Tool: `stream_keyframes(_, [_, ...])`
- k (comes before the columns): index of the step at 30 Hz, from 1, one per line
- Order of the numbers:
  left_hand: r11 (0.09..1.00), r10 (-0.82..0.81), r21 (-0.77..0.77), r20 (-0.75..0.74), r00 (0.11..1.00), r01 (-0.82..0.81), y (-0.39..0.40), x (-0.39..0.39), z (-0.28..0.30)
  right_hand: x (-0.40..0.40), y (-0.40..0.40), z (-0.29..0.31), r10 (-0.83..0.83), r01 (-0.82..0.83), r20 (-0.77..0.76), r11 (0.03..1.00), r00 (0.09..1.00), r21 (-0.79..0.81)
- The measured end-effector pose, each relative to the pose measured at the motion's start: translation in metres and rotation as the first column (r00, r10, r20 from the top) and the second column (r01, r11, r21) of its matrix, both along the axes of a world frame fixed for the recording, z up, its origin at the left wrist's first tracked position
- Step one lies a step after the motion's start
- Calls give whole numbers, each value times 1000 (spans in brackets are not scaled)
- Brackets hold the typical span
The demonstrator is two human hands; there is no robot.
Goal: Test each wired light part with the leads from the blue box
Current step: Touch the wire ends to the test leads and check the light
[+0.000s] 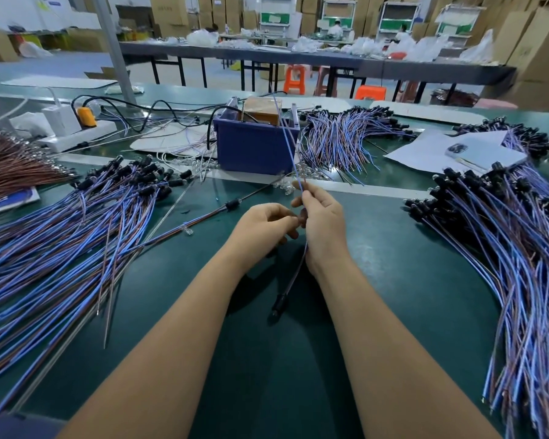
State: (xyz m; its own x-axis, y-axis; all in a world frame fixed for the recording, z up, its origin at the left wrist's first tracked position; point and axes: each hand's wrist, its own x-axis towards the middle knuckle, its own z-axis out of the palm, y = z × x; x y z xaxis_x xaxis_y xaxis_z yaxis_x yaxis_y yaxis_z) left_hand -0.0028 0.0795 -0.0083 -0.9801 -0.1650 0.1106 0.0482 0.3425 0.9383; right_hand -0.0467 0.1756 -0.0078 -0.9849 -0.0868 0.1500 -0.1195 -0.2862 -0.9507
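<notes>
Dangling above green bench: thin blue-and-brown wired light part [293,274] with black cap lowest, behind it open-topped dark blue plastic box [254,147], long blue lead [287,134] rising from there.

Both hands pinching wires mid-bench, right hand [322,223] on blue lead [287,137], left hand [263,229] beside, blue box [254,147] behind

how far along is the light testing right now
In hand: the right hand pinches a blue lead wire running from the dark blue plastic box, and the left hand meets it at a wired light part's ends; its black head dangles. Which surrounding blue-brown wire piles are tested is unclear.
</notes>
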Motion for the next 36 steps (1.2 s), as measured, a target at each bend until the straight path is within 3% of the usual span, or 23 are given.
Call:
stream_keyframes(4, [997,-45,-60,-17,999,44,1,-1,-4,2,-1,1,-7,7,-13,1000,1000,-15])
stream_keyframes(11, [1000,-8,16,-114,993,10,0,1,-3,4,-5,-3,132,-132,15,991,991,15])
stream_keyframes(15, [997,30,78,-107,994,-22,0,2,-2,4,-7,-6,104,-97,-45,986,994,133])
stream_keyframes(24, [993,92,83,-90,992,-85,-9,-3,-6,3,-3,-7,-45,65,-97,975,994,212])
stream_keyframes(30, [966,232,126,-50,972,-224,-21,-6,-6,1,2,-3,-131,144,-72,969,989,203])
stream_keyframes(36, [892,453,12,-38,891,-453,-33,-5,-5,1,2,-4,-137,149,-64,957,988,249])
